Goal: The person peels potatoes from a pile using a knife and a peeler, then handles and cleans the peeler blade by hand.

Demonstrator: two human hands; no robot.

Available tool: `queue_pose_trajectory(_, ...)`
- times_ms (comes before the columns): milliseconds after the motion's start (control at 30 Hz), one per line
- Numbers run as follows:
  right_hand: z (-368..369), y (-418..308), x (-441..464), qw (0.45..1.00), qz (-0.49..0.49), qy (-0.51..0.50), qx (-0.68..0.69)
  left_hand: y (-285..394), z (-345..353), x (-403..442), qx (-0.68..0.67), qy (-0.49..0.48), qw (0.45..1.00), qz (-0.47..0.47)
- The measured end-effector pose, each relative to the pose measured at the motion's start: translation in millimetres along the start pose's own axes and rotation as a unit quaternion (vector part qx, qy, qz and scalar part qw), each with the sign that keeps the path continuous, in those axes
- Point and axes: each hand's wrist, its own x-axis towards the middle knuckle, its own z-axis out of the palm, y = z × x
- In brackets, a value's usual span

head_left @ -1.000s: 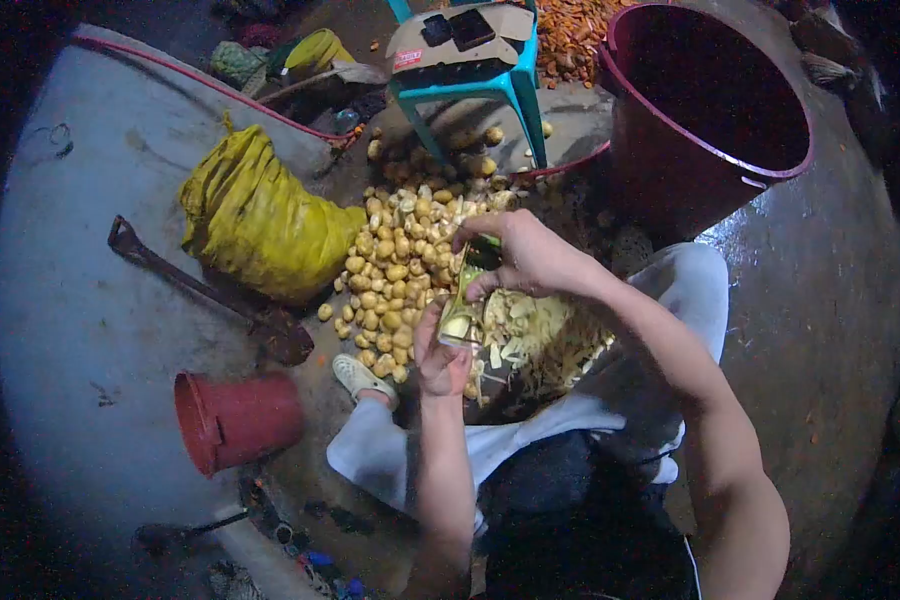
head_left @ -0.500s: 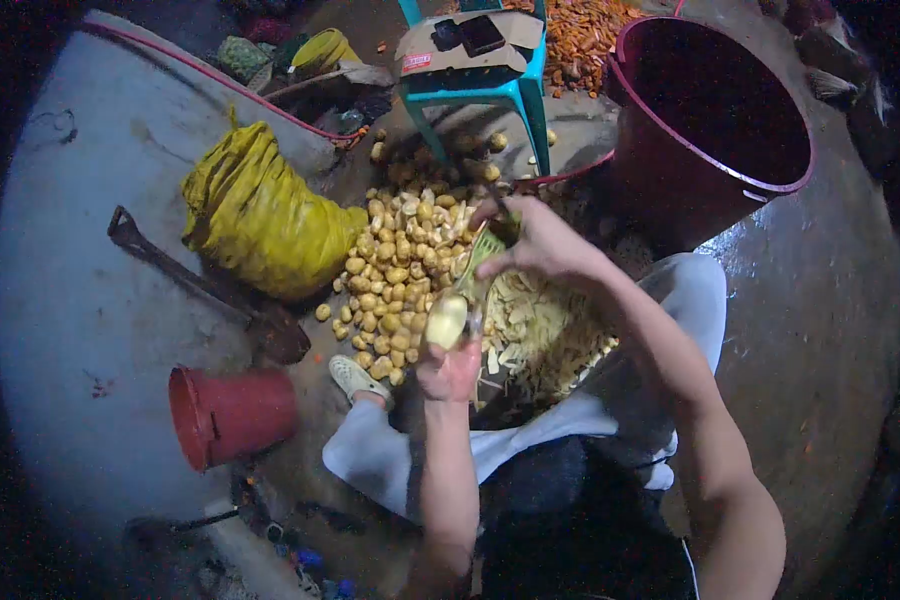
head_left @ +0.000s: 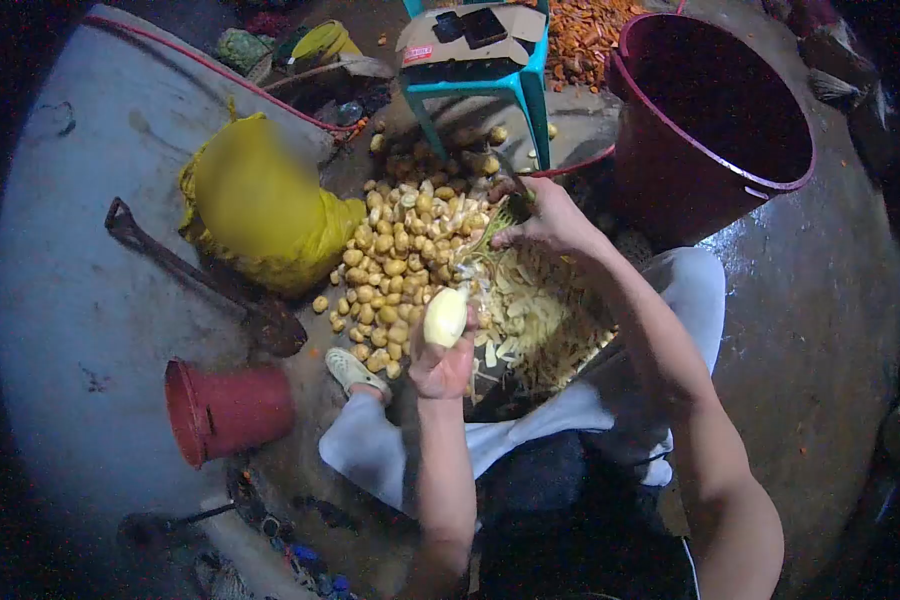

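Observation:
A pale, peeled potato (head_left: pixel 445 318) rests in my left hand (head_left: pixel 443 362), palm up with the fingers around it. Up and to the right, my right hand (head_left: pixel 552 218) grips a green slotted peeler (head_left: pixel 502 222), apart from the potato. Beyond my left hand lies a heap of yellow-brown potatoes (head_left: pixel 395 265) on the floor. Pale peelings (head_left: pixel 535 310) are piled below my right hand, between my legs.
A yellow sack (head_left: pixel 260 200) stands left of the heap, with a shovel (head_left: pixel 205 275) and a red bucket (head_left: pixel 232 408) nearby. A teal stool (head_left: pixel 530 90) carries cardboard. A large dark red bin (head_left: pixel 660 160) is at the right, and orange pieces (head_left: pixel 582 40) lie at the back.
My right hand has moved up and away from my left hand with the peeler. The potato, earlier partly covered beside the peeler, now shows openly in my left hand.

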Motion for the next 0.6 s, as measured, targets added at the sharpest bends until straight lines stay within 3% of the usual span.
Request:
queue_pose_trajectory(67,5,2,-4,0.998,-0.056,-0.031,0.006,4,4,5,-0.036,-0.03,0.999,-0.026)
queue_pose_trajectory(133,11,-26,-18,0.988,-0.125,-0.083,0.023,6,15,1,0.063,0.095,0.993,-0.031)
queue_pose_trajectory(167,11,-39,-23,0.992,-0.082,-0.1,0.008,3,16,1,0.062,0.095,0.993,-0.029)
queue_pose_trajectory(267,13,-40,-27,0.993,-0.073,-0.084,0.028,-1,14,-2,0.08,0.122,0.989,-0.002)
queue_pose_trajectory(367,9,-37,-25,0.993,-0.091,-0.069,0.019,-2,25,6,0.088,0.071,0.994,0.001)
queue_pose_trajectory(433,6,-40,-27,0.993,-0.089,-0.083,0.011,-5,25,2,0.103,0.112,0.988,0.012)
queue_pose_trajectory(500,7,-11,-12,0.995,-0.099,-0.021,-0.012,-5,23,2,0.044,0.052,0.998,0.013)
queue_pose_trajectory(533,-2,-4,-3,0.997,-0.047,-0.014,-0.052,-6,12,6,-0.03,0.013,0.999,-0.009)
queue_pose_trajectory(567,-1,10,3,1.0,0.027,-0.016,0.003,-4,3,4,-0.029,0.01,0.999,-0.009)
queue_pose_trajectory(600,-2,5,3,0.999,-0.033,-0.008,0.005,0,8,4,-0.054,0.001,0.998,-0.028)
